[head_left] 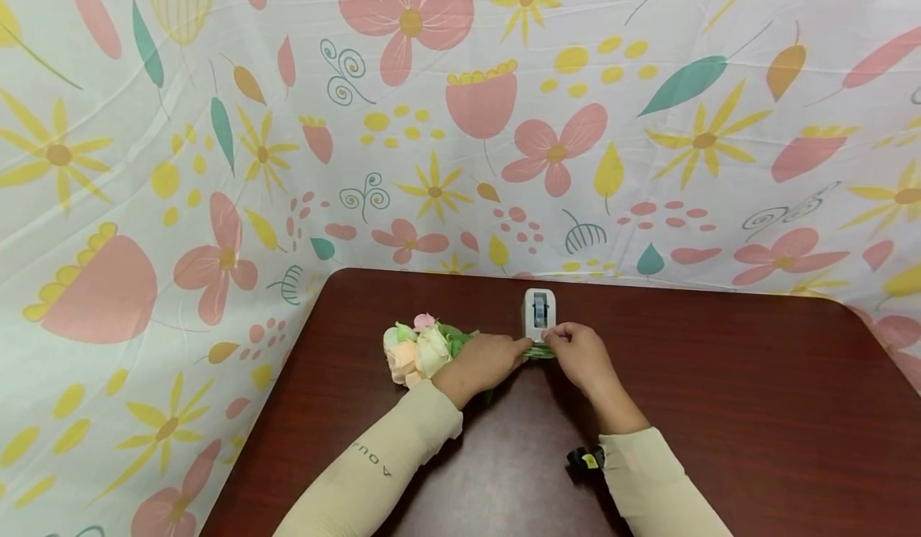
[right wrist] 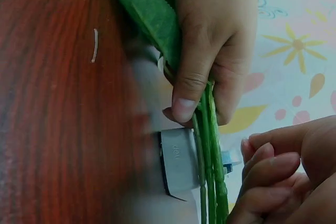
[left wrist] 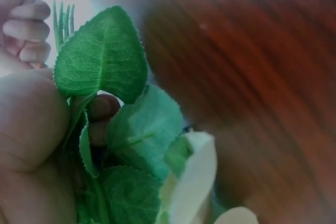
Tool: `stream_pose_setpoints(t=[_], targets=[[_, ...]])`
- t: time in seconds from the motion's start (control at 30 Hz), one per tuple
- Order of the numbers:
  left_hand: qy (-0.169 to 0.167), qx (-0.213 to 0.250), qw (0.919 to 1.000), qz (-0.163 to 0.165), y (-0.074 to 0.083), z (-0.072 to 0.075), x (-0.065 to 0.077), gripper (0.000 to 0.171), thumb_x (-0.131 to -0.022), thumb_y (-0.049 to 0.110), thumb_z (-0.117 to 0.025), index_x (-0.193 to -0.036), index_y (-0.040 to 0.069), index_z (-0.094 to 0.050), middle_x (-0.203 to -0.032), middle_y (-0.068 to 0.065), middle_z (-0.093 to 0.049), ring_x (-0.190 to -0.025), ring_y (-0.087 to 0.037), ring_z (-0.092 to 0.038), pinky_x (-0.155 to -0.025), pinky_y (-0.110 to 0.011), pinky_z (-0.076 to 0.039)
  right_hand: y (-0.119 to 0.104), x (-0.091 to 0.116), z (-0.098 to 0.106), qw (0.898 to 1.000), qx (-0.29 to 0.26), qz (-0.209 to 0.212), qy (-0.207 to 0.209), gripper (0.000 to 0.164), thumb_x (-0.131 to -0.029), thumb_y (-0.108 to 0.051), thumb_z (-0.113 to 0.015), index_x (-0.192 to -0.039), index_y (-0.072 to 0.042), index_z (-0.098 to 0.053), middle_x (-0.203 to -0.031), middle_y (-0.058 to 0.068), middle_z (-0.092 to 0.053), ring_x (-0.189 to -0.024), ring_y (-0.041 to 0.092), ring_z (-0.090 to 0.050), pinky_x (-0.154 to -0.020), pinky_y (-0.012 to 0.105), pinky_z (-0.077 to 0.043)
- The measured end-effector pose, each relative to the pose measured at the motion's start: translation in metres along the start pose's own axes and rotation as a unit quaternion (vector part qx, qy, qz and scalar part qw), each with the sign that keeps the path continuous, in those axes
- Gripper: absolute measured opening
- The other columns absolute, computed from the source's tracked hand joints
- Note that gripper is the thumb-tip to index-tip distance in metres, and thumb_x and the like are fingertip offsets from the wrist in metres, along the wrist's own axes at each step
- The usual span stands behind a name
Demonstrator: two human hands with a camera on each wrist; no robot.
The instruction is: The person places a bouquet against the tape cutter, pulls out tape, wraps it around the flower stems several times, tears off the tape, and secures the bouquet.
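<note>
A bunch of artificial flowers [head_left: 417,353] with pale roses and green leaves [left wrist: 102,56] lies to the left. My left hand [head_left: 485,365] grips its green stems [right wrist: 212,171] below the blooms, thumb along them. A white tape dispenser [head_left: 540,313] stands right behind the stems, its grey side [right wrist: 181,161] lettered. At its front end is my right hand [head_left: 581,355], thumb and forefinger brought together and the other fingers curled. A clear, bluish bit of tape [right wrist: 231,158] shows between the dispenser and these fingertips, pinched there.
The dark red-brown table [head_left: 734,393] reaches back to a flower-printed cloth [head_left: 460,121] that hangs behind and at the left. A thin pale strip [right wrist: 95,45] lies on the tabletop. A small black device [head_left: 586,463] sits at my right cuff.
</note>
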State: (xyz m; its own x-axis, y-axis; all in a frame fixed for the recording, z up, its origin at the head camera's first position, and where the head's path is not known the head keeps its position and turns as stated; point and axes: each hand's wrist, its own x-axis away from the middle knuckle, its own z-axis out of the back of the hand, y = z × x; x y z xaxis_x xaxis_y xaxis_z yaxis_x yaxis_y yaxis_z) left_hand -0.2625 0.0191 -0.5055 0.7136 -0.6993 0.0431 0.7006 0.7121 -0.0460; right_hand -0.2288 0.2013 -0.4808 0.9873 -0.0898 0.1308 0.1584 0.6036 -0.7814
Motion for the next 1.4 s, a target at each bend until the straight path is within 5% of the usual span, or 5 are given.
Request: stream_pose_setpoints(t=[0.23, 0.53, 1.0, 1.4], targets=[[-0.001, 0.006, 1.0000, 0.004, -0.001, 0.000, 0.001, 0.023, -0.107, 0.035, -0.051, -0.126, 0.026, -0.059, -0.088, 0.003, -0.071, -0.071, -0.015, -0.067, -0.059, -0.032, -0.050, 0.004, 0.007, -0.004, 0.998, -0.063, -0.021, -0.011, 0.030, -0.102, -0.025, -0.058, -0.112, 0.001, -0.069, -0.066, 0.006, -0.061, -0.060, 0.017, -0.057, -0.057, 0.031, -0.044], [-0.008, 0.031, 0.9994, 0.012, 0.002, 0.003, 0.000, 0.021, -0.107, 0.034, -0.051, -0.124, 0.024, -0.060, -0.090, 0.002, -0.072, -0.076, -0.016, -0.069, -0.062, -0.033, -0.052, 0.005, 0.015, -0.009, 0.994, -0.107, -0.012, -0.012, 0.030, -0.103, -0.019, -0.056, -0.116, 0.005, -0.067, -0.105, 0.022, -0.072, -0.073, 0.013, -0.070, -0.069, 0.028, -0.052], [-0.010, 0.041, 0.9990, 0.013, 0.003, 0.004, -0.001, 0.018, -0.107, 0.034, -0.050, -0.117, 0.022, -0.059, -0.086, 0.001, -0.069, -0.073, -0.017, -0.067, -0.060, -0.032, -0.050, 0.010, 0.026, -0.010, 0.997, -0.069, -0.013, -0.021, 0.026, -0.104, -0.018, -0.054, -0.113, 0.001, -0.069, -0.091, 0.011, -0.074, -0.089, 0.023, -0.073, -0.071, 0.029, -0.047], [-0.003, 0.048, 0.9987, 0.017, 0.006, 0.003, 0.000, 0.020, -0.107, 0.035, -0.051, -0.119, 0.023, -0.061, -0.083, 0.002, -0.069, -0.070, -0.015, -0.066, -0.059, -0.031, -0.049, 0.011, 0.027, -0.012, 1.000, 0.017, -0.005, 0.003, 0.022, -0.100, -0.024, -0.060, -0.102, -0.006, -0.072, -0.069, 0.004, -0.070, -0.058, 0.010, -0.064, -0.058, 0.029, -0.046]])
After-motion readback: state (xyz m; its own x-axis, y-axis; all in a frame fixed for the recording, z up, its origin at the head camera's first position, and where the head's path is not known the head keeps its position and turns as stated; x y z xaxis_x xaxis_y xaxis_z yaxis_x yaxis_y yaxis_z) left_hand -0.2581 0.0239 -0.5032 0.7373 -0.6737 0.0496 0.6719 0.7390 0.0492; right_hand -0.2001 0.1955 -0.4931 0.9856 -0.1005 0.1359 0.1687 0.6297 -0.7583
